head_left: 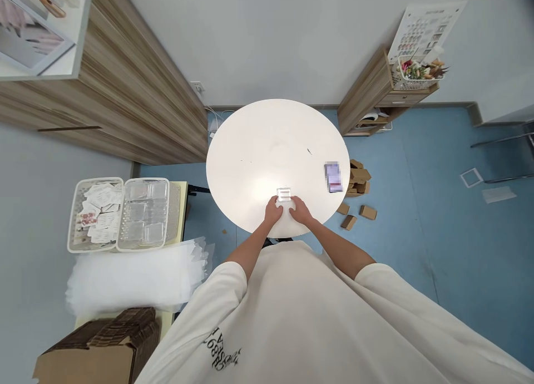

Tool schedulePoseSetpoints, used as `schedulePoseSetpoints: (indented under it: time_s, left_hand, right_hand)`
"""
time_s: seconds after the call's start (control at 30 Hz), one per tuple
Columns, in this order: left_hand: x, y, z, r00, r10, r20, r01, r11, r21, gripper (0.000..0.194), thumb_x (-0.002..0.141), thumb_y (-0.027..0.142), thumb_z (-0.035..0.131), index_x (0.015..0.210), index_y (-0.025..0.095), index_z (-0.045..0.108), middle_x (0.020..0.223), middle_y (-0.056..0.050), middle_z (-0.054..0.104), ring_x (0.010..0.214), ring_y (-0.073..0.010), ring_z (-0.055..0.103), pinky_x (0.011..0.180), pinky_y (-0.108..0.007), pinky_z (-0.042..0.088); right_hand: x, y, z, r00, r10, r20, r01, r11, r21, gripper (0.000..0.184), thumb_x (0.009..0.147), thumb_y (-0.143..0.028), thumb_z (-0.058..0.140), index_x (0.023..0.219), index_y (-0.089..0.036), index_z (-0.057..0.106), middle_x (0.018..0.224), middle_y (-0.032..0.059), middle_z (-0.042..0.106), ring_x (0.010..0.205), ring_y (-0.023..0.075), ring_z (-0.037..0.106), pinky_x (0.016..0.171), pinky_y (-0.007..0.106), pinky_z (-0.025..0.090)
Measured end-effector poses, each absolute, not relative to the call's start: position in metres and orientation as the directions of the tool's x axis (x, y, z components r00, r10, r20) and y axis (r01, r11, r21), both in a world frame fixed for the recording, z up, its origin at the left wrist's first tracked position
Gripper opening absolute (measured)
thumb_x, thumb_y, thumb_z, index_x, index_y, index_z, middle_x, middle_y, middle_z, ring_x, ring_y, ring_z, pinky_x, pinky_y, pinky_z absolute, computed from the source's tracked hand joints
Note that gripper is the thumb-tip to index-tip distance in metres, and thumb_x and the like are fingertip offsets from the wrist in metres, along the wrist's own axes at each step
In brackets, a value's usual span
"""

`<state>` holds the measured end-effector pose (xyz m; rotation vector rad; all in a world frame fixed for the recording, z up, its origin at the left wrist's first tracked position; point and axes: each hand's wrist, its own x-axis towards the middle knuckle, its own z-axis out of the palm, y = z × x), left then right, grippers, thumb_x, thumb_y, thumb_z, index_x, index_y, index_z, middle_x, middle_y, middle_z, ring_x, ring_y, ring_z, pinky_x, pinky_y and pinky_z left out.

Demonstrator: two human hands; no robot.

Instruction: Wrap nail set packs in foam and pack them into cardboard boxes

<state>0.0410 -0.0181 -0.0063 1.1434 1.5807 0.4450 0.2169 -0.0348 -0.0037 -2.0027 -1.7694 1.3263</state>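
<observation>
A small clear plastic case (283, 195) sits at the near edge of the round white table (254, 144), between my two hands. My left hand (273, 210) grips its left side, and my right hand (300, 211) holds the right side. Under the hands, a pale object (287, 206) is partly hidden, and I cannot tell whether it is part of the case. Farther right on the tabletop lies a purple printed card pack (332, 177), well away from my right hand.
To the left, a white table holds a wire basket of printed papers (95, 214) and a tray of clear plastic inserts (144, 214). Clear plastic bags (133, 278) and a cardboard box (100, 350) lie nearer. Small kraft boxes (354, 206) lie on the blue floor.
</observation>
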Motion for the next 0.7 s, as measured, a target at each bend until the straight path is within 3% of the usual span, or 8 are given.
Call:
schedulePoseSetpoints:
  time_s: [0.17, 0.33, 0.5, 0.7]
  left_hand:
    - [0.046, -0.016, -0.008, 0.064, 0.854, -0.516, 0.389, 0.455, 0.801, 0.062, 0.078, 0.006, 0.06, 0.138, 0.021, 0.051, 0.141, -0.012, 0.056, 0.131, -0.0271, 0.053, 0.106, -0.04, 0.046]
    - [0.041, -0.014, -0.007, 0.006, 0.897, -0.443, 0.389, 0.406, 0.827, 0.045, 0.088, 0.01, 0.057, 0.132, 0.019, 0.055, 0.134, -0.014, 0.056, 0.118, -0.023, 0.06, 0.102, -0.038, 0.049]
    - [0.037, -0.005, -0.004, -0.038, 0.908, -0.417, 0.412, 0.394, 0.822, 0.028, 0.094, 0.018, 0.056, 0.122, 0.019, 0.061, 0.123, -0.013, 0.059, 0.106, -0.0214, 0.064, 0.097, -0.038, 0.051]
    - [0.037, 0.006, -0.008, -0.064, 0.905, -0.42, 0.405, 0.408, 0.818, 0.022, 0.095, 0.022, 0.058, 0.115, 0.019, 0.064, 0.123, -0.013, 0.06, 0.101, -0.0194, 0.065, 0.096, -0.036, 0.051]
  right_hand:
    - [0.207, -0.032, -0.002, -0.042, 0.882, -0.469, 0.678, -0.32, -0.662, 0.056, 0.091, -0.02, 0.05, 0.147, -0.02, 0.045, 0.149, 0.012, 0.047, 0.132, 0.0244, 0.051, 0.111, 0.04, 0.044]
    - [0.204, -0.027, 0.004, 0.019, 0.918, -0.397, 0.67, -0.307, -0.676, 0.042, 0.096, -0.027, 0.048, 0.138, -0.022, 0.055, 0.132, 0.0111, 0.056, 0.112, 0.0212, 0.061, 0.097, 0.036, 0.051]
    - [0.203, -0.011, 0.015, 0.012, 0.922, -0.387, 0.716, -0.278, -0.641, 0.032, 0.102, -0.029, 0.044, 0.126, -0.021, 0.064, 0.119, 0.0096, 0.063, 0.103, 0.0188, 0.063, 0.092, 0.031, 0.049]
    - [0.204, 0.014, 0.024, -0.028, 0.904, -0.427, 0.787, -0.243, -0.567, 0.028, 0.102, -0.025, 0.045, 0.114, -0.022, 0.07, 0.11, 0.0092, 0.066, 0.099, 0.0191, 0.06, 0.083, 0.027, 0.044]
